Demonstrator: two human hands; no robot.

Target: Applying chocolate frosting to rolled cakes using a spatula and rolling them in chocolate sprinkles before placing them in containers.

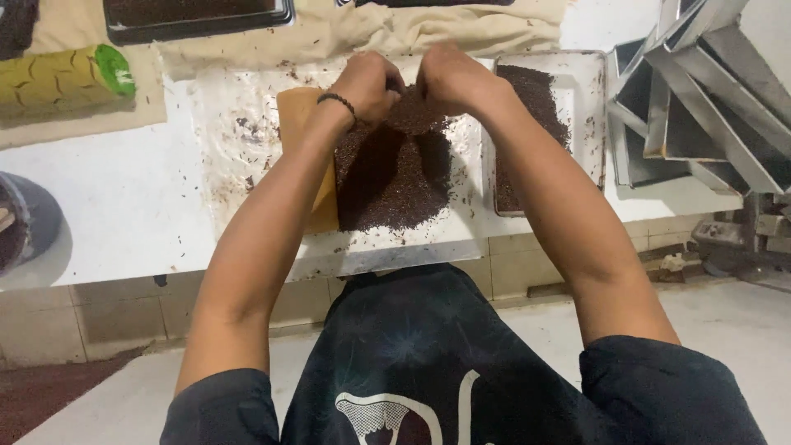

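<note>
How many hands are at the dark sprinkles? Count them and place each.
2. The left hand, with a dark bead bracelet, is curled over the sprinkle pile at its far edge; the right hand is curled close beside it. No other hands show.

A white counter (124,198) with a beige tiled front (49,325) stands on pale floor (725,321).

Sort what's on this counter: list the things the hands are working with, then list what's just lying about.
In use:
left hand and right hand, both in the heap of dark brown sprinkles
tan rectangular board
metal tray of sprinkles

Lying about:
yellow roll with green end
stacked metal loaf tins
black tray
beige cloth
</note>
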